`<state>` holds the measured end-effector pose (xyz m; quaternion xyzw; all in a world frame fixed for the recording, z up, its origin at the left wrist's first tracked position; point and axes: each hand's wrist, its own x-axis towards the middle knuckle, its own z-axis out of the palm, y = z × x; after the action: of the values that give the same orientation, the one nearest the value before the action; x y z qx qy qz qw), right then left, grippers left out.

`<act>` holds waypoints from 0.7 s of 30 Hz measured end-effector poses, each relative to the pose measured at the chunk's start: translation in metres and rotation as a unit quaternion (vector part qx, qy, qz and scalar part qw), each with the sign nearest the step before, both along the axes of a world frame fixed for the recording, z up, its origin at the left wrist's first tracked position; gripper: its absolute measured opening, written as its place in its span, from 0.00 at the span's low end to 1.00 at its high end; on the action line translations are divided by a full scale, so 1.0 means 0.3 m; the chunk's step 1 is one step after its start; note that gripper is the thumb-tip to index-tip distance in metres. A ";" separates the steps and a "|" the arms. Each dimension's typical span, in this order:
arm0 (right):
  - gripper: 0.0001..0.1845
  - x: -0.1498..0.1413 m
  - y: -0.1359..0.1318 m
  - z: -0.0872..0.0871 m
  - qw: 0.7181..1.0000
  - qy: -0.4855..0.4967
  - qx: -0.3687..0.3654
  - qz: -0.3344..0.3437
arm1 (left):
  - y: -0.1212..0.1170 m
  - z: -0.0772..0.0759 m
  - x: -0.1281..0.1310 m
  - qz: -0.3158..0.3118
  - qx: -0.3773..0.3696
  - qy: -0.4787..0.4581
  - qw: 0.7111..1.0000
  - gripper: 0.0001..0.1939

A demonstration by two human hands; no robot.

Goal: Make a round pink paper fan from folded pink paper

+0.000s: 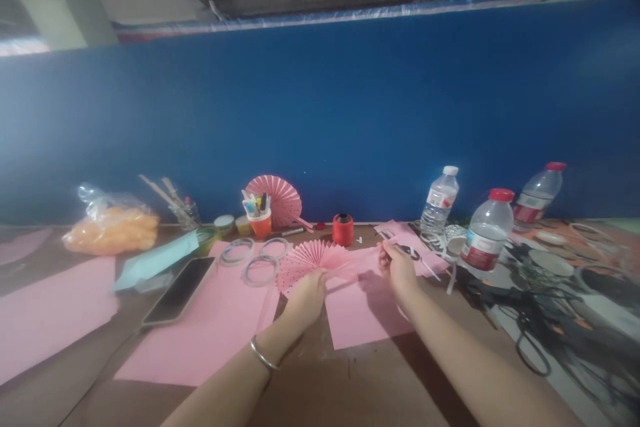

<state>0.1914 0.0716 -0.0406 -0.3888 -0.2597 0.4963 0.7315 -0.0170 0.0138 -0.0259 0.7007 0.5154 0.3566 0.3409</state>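
A pleated pink paper fan (316, 257), partly spread, is gripped at its lower right by my left hand (307, 297), with fingers closed on the folds. From the fan, lighter pink paper (367, 259) stretches right to the pinched fingertips of my right hand (400, 273). Under both hands lies a flat pink sheet (363, 320). Black-handled scissors (411, 252) rest just behind my right hand on another pink sheet (425, 265). Left of the fan are several rolls of clear tape (261, 270). A red round container (343, 231) stands behind the paper.
A finished-looking pink fan (277, 199) leans behind a pen cup (260, 221). Leftward are a phone (183, 290), a light-blue packet (157, 260) and a bag of orange material (113, 227). Bottles (487, 230), cables (530, 320) and clutter fill the right. A blue partition (320, 113) rises behind.
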 end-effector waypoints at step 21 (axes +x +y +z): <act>0.19 -0.052 -0.096 0.014 0.781 -0.582 0.218 -0.055 | 0.119 0.013 -0.099 0.100 0.031 -0.101 0.989 0.13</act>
<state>0.1757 0.0428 -0.0365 -0.4473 -0.7160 0.0644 0.5322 -0.0468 0.0496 -0.0219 0.6160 0.5344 0.4737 0.3326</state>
